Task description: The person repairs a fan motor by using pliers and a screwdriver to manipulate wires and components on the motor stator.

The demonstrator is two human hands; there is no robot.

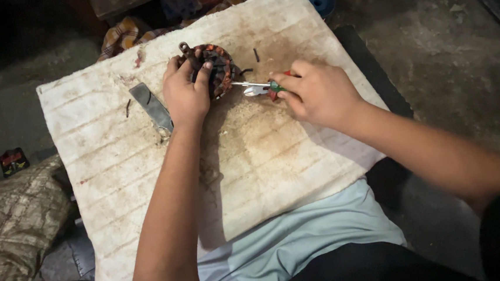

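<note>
Head view: rusty, copper-wound stator (216, 66), left hand (185, 95) clasping.

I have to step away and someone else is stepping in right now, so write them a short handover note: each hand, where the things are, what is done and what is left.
Left hand: gripping the round wound coil part, holding it on edge on the stained white board.
Right hand: holding small pliers with red and green handles, tips pointing at the coil's side.
Nearby: a flat metal blade lies on the board left of the left hand; a few short dark bits lie near the coil.
Done: cannot tell how much of the winding has been worked.
Left: the winding looks mostly in place on the coil.
</note>
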